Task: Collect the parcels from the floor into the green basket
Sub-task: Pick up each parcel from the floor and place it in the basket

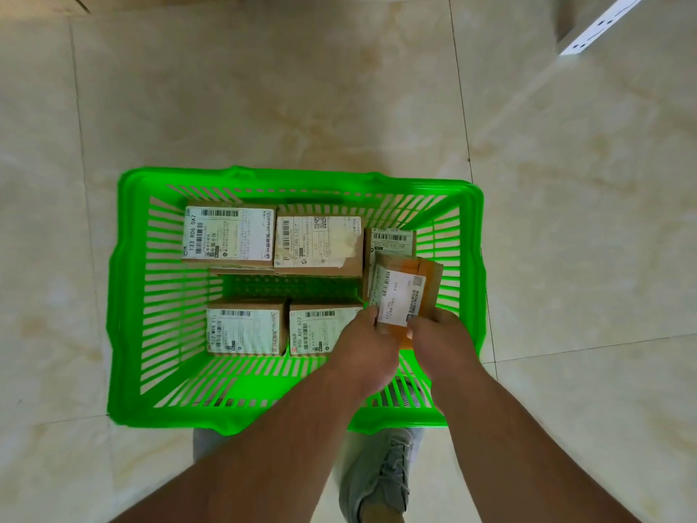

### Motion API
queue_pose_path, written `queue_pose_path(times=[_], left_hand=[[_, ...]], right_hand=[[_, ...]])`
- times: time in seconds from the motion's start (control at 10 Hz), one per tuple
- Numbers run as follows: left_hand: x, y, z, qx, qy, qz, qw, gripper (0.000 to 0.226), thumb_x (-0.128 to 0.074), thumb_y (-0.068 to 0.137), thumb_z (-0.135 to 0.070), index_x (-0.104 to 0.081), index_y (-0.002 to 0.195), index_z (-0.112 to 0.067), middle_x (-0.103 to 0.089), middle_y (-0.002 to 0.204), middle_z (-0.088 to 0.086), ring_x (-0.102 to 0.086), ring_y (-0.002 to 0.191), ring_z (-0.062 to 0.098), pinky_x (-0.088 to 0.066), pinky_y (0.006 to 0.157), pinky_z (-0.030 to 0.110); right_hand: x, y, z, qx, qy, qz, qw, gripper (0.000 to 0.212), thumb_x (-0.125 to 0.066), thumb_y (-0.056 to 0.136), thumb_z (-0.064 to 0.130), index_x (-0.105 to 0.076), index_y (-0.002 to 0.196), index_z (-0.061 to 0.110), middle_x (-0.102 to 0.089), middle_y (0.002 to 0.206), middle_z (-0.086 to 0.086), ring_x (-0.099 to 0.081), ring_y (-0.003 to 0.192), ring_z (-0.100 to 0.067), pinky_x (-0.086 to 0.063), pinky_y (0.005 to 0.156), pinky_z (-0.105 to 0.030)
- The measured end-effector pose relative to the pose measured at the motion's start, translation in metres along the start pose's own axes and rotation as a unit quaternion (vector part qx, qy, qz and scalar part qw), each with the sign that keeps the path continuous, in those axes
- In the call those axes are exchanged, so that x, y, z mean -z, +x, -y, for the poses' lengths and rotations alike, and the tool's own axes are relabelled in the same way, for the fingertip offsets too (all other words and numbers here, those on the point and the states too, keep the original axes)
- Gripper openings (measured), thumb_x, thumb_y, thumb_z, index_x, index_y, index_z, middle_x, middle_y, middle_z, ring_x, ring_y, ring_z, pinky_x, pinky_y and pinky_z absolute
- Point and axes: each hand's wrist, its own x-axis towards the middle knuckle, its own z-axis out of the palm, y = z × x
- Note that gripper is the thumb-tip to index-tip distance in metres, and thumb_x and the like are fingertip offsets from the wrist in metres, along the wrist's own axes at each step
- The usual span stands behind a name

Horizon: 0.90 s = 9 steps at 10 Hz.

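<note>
Nearest the camera a grey laced shoe (381, 481) stood on the pale tiled floor (264, 107), between the two bare forearms and just behind the near rim of the green basket (128, 296). Both arms reached forward over that rim. The left hand (367, 345) and the right hand (443, 339) met over the basket's right side, fingers curled round the near end of a brown parcel with a white label (403, 292), the left gripping its left edge and the right its right edge. This held parcel was tilted, its far end pointing away from the fingers and overlapping another labelled box (392, 239) that sat beyond the fingertips against the right wall. Just left of the left hand's fingers lay a box marked 900 A09 072 (320, 330), partly covered by that hand, and further left a box marked 922 (245, 328). Beyond the fingers, across a bare strip of basket bottom, lay a box with a torn label (318, 243) and, left of it, a box marked 133 R06 0A7 (228, 235). Far off to the right, well apart from the hands, a white perforated strip (599, 26) crossed the floor's corner
</note>
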Motion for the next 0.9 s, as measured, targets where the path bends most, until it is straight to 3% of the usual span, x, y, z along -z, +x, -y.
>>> queue_pose_path(times=[0.1,0.2,0.3,0.4,0.5,0.6,0.7,0.8,0.9], left_hand=[[0.001,-0.005,-0.008,-0.001,-0.049,0.003,0.999,0.032,-0.053,0.101,-0.018,-0.060,0.132,-0.023,-0.068,0.093,-0.008,-0.055,0.068,0.005,-0.036,0.042,0.004],[0.009,-0.003,-0.019,-0.011,-0.053,0.005,0.999,0.039,-0.050,0.102,-0.017,-0.055,0.139,-0.028,-0.058,0.080,-0.017,-0.052,0.064,0.000,-0.042,0.043,0.009],[0.017,0.004,-0.030,-0.010,-0.048,0.008,0.999,0.044,-0.050,0.102,-0.014,-0.051,0.145,-0.027,-0.057,0.086,-0.021,-0.053,0.067,-0.002,-0.044,0.045,0.009],[0.023,0.007,-0.036,-0.011,-0.065,0.002,0.998,0.045,-0.049,0.103,-0.025,-0.047,0.147,-0.031,-0.064,0.103,-0.014,-0.058,0.081,0.003,-0.046,0.060,0.016],[0.022,0.006,-0.024,-0.015,-0.072,-0.002,0.997,0.048,-0.045,0.101,-0.013,-0.048,0.143,-0.037,-0.058,0.086,-0.019,-0.051,0.069,-0.003,-0.042,0.050,0.009],[0.021,-0.009,-0.013,-0.015,-0.074,-0.003,0.997,0.059,-0.043,0.099,-0.007,-0.041,0.151,-0.032,-0.059,0.120,-0.020,-0.050,0.074,-0.008,-0.041,0.044,0.005],[0.020,-0.029,0.003,-0.003,-0.108,-0.031,0.994,0.057,-0.044,0.101,-0.009,-0.038,0.155,-0.027,-0.056,0.135,-0.016,-0.049,0.082,-0.010,-0.035,0.042,-0.002],[0.025,-0.045,0.018,-0.001,-0.122,-0.049,0.991,0.054,-0.047,0.102,-0.013,-0.041,0.153,-0.028,-0.056,0.143,-0.011,-0.054,0.100,-0.004,-0.041,0.068,0.001],[0.039,-0.077,0.028,-0.019,-0.126,-0.075,0.989,0.050,-0.053,0.102,-0.015,-0.046,0.150,-0.025,-0.051,0.150,-0.008,-0.049,0.117,-0.001,-0.032,0.095,0.017]], right_hand=[[0.004,-0.001,0.009,0.025,-0.006,-0.010,1.000,0.046,-0.057,0.078,0.014,-0.066,0.122,0.022,-0.073,0.105,0.003,-0.064,0.080,-0.008,-0.045,0.059,-0.026],[0.006,-0.001,0.022,0.044,-0.010,-0.002,0.999,0.045,-0.057,0.080,0.015,-0.064,0.125,0.020,-0.070,0.113,0.001,-0.059,0.081,-0.004,-0.038,0.055,-0.024],[0.005,0.005,0.035,0.058,-0.019,-0.005,0.998,0.044,-0.057,0.082,0.015,-0.064,0.125,0.018,-0.070,0.109,0.000,-0.058,0.075,-0.003,-0.039,0.049,-0.022],[0.004,0.013,0.044,0.063,-0.030,-0.013,0.997,0.043,-0.057,0.087,0.018,-0.060,0.130,0.013,-0.066,0.110,-0.005,-0.061,0.076,-0.009,-0.040,0.044,-0.015],[0.004,0.013,0.039,0.044,-0.041,-0.022,0.998,0.059,-0.054,0.093,0.027,-0.041,0.150,0.013,-0.053,0.145,-0.007,-0.060,0.114,-0.021,-0.038,0.064,-0.021],[0.004,0.002,0.025,0.057,-0.051,-0.008,0.997,0.047,-0.052,0.091,0.022,-0.053,0.138,0.016,-0.063,0.124,-0.005,-0.058,0.079,-0.010,-0.035,0.055,-0.023],[0.009,-0.011,0.007,0.076,-0.072,0.012,0.994,0.024,-0.050,0.084,0.020,-0.053,0.108,0.026,-0.058,0.104,0.003,-0.050,0.068,-0.009,-0.030,0.053,-0.025],[0.018,-0.030,-0.002,0.101,-0.081,0.041,0.991,0.023,-0.049,0.084,0.022,-0.048,0.104,0.034,-0.051,0.093,0.017,-0.048,0.071,-0.005,-0.032,0.058,-0.024],[0.034,-0.052,-0.007,0.119,-0.071,0.070,0.988,0.026,-0.049,0.089,0.009,-0.045,0.070,0.026,-0.044,0.063,0.018,-0.041,0.051,-0.001,-0.031,0.046,-0.019]])
